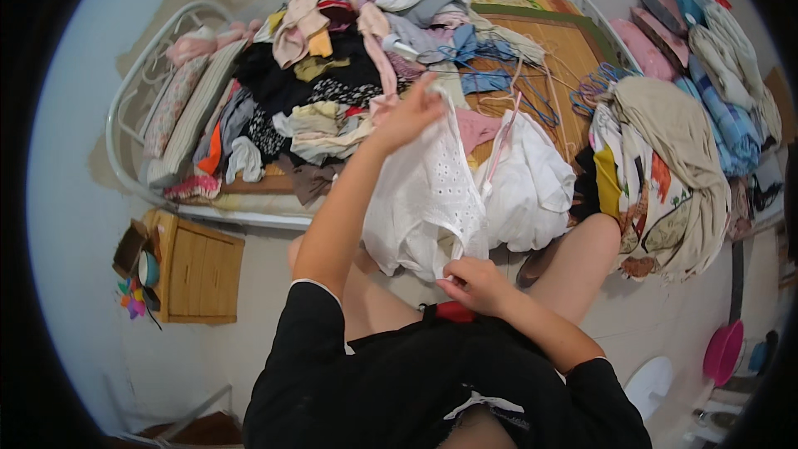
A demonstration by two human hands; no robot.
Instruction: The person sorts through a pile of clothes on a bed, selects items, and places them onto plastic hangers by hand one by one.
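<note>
A white eyelet top (428, 191) is stretched between my hands over my lap. My left hand (411, 116), slightly blurred, is raised at its upper end with the fingers closed on the fabric. At the lower edge of the top, near my waist, my right hand (478, 284) pinches the cloth between thumb and fingers. Just to the right, another white garment (532, 187) lies bunched at the bed's edge against my leg. A pink hanger (504, 140) sticks up from it.
A bed (274, 218) ahead bears a large heap of mixed clothes (320, 75) and several tangled hangers (499, 79). Beige fabric (673, 116) drapes over a pile at right. A wooden cabinet (199, 270) stands at left; a pink basin (723, 352) is at lower right.
</note>
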